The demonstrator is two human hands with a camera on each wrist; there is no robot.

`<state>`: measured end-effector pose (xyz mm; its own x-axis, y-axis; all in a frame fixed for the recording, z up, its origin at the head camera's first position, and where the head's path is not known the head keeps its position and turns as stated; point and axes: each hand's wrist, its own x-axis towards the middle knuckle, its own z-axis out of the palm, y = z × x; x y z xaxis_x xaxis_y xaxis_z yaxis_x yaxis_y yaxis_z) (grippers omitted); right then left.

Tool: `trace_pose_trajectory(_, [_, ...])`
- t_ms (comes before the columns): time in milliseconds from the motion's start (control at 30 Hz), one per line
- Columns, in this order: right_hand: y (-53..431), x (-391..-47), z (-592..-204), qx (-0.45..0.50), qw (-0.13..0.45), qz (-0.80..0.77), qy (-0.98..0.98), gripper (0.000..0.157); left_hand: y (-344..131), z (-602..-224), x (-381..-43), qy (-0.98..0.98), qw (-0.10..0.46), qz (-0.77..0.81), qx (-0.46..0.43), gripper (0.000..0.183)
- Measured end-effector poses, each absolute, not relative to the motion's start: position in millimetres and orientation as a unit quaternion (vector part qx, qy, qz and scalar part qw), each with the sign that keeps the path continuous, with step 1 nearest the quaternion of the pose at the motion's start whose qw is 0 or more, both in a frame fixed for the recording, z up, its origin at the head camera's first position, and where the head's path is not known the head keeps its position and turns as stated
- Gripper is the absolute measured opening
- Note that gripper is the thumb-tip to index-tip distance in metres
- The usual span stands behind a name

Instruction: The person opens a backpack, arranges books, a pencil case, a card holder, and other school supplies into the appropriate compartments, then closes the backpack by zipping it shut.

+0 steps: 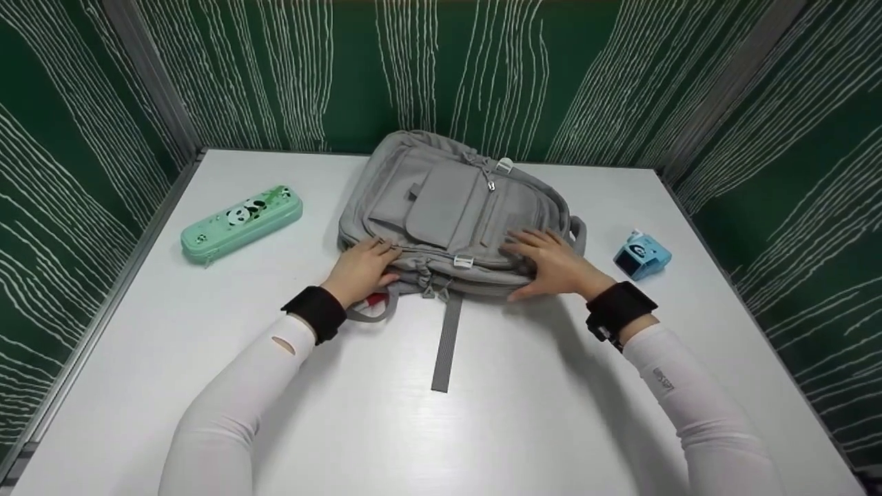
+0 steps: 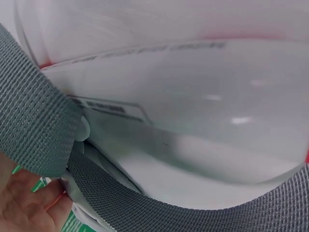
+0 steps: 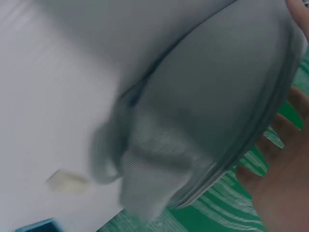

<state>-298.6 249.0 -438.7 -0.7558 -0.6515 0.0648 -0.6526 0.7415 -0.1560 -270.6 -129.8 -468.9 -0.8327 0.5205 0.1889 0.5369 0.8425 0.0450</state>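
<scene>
A grey backpack (image 1: 441,200) lies front side up across the middle of the white table. My left hand (image 1: 362,269) rests on its near left corner, the fingers over the top edge and the thumb lower along the side. Beside that hand hangs a grey strap loop (image 1: 375,318), with a bit of a red and white label (image 1: 372,301) behind it. In the left wrist view, webbing (image 2: 38,106) crosses before a shiny plastic surface. My right hand (image 1: 555,265) lies with spread fingers on the bag's near right part, its thumb down at the side.
A green panda pencil case (image 1: 241,224) sits at the left. Off to the right stands a small light-blue box-shaped object (image 1: 642,255) with a dark opening. A loose strap end (image 1: 444,351) runs from the bag toward me. Green walls with white streaks enclose the table (image 1: 468,441).
</scene>
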Motion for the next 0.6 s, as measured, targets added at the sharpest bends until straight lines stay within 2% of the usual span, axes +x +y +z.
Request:
trace_pose_trajectory(100, [263, -304, -446, 0.335, -0.007, 0.060, -0.940, 0.100, -130, -469, -271, -0.956, 0.083, -0.043, -0.276, 0.055])
trace_pose_trajectory(233, [270, -308, -454, 0.339, 0.008, 0.045, -0.940, 0.100, -129, -469, -273, -0.957, 0.082, -0.039, -0.275, 0.057])
trace_pose_trajectory(600, [257, -297, -461, 0.319, 0.031, 0.039, -0.946, 0.092, -130, -469, -283, -0.965, 0.078, -0.009, -0.252, 0.055])
